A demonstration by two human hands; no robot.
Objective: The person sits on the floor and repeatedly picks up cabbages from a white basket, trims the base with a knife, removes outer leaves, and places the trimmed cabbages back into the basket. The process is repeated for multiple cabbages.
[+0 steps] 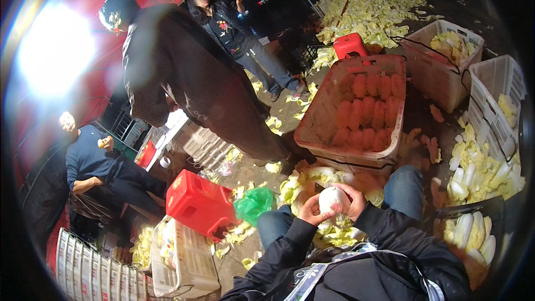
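Between my left hand (314,211) and my right hand (356,201) is a napa cabbage (333,200), its white base turned up towards me. The fingers of both hands curl around its sides. A small dark pointed object (320,187) shows just beyond my left hand; whether it is held or lies behind, I cannot tell. Yellow-green cabbage leaves (294,186) lie beneath and around my hands, between my knees. Just past them stands a large plastic crate (319,123), where several trimmed cabbages (368,110) lie in rows under reddish light.
Leaf-filled crates (434,67) and a white crate (489,108) stand right. A black container of cabbages (470,234) is near my right elbow. Left are a red plastic stool (200,202), a green bag (255,205) and a crate (188,255). One person (188,62) bends nearby; two others stand farther off.
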